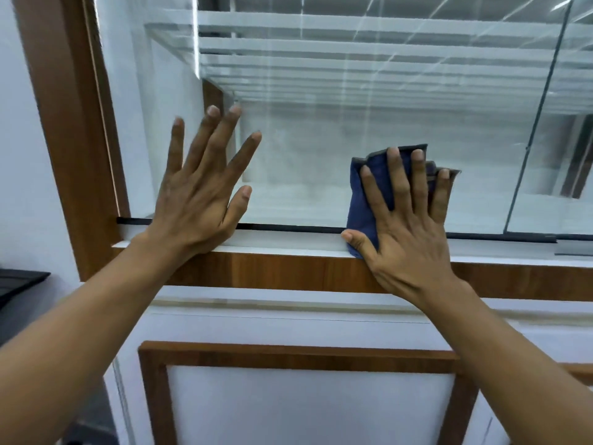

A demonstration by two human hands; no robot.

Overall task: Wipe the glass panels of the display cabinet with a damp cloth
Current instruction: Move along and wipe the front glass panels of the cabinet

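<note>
The person stands close up against the display cabinet, both bare arms reaching forward. The left hand (195,200) lies flat against the clear glass front panel (305,162), low down near its left bottom corner, beside the brown wooden upright of the frame (70,123). Its fingers (211,142) are straight and fanned wide apart, thumb out to the side. The heel of that hand seems to rest on the narrow white ledge (282,244) under the glass, though from here I cannot be sure it touches.

The right hand (404,232) presses a folded dark blue cloth with a grey edge (361,207) against the same panel, right at the bottom of the glass. Its fingers (398,178) are straight and slightly apart, laid over the cloth. The thumb reaches out to the cloth's lower left edge. The cloth's bottom hangs over the thin black track strip (288,228) and onto the white ledge.

Behind the glass, a stack of clear glass shelves (353,53) recedes upward. To the right a second glass panel (561,155) overlaps the first. Below the ledge runs a brown wooden rail (272,271), and under that a white cupboard door with a brown wooden border (288,356). A dark flat object (19,284) sits at the far left.
</note>
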